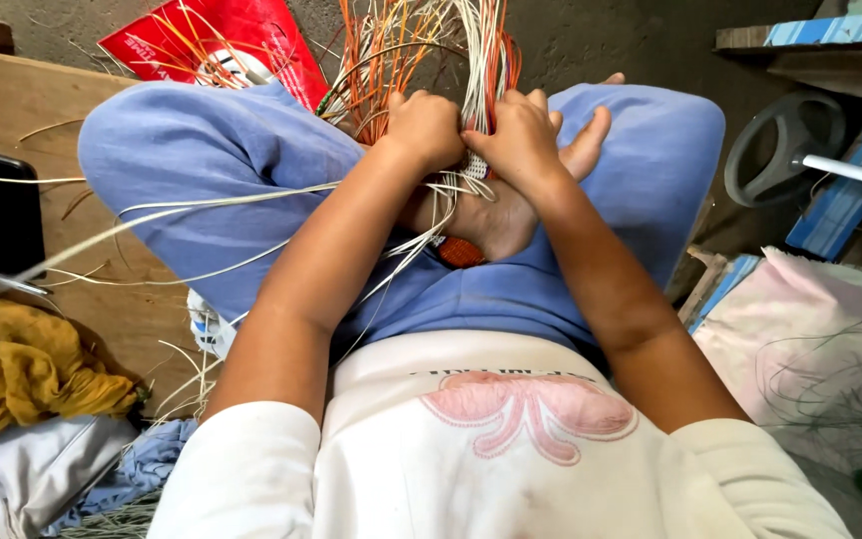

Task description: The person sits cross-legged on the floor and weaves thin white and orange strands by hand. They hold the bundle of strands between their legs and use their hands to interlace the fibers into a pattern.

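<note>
— What lay off to the left, from where you stood?

— A yellow cloth [27, 374] bunched on the wooden board [12, 110], and further up a red packet [221, 40] with loose strands across it. Pale strands trailed over the left knee [182, 150] toward the board.

— And the hands?

— The left hand [423, 128] was curled shut around a bunch of the strands [471, 60], fist tight. The right hand [523, 140] was just beside it, touching, fingers [536, 105] folded down and pinching the woven piece [471, 165]. The piece sat in the lap, resting against a bare foot [511, 215], with orange and white strands fanning upward from it.

— How did it look to handle?

— Light, I judged. The strands seemed springy and thin, bending in long curves yet holding their shape, likely smooth and a bit slippery. The woven part looked firmer. I'd have gripped low, where the weave was tight, not the free ends, which would splay or kink.

— Anything on the right?

— A grey wheel [785, 150], blue-striped boards [845, 195], and a pink cloth [810, 329] with thin wire lying on it.
</note>
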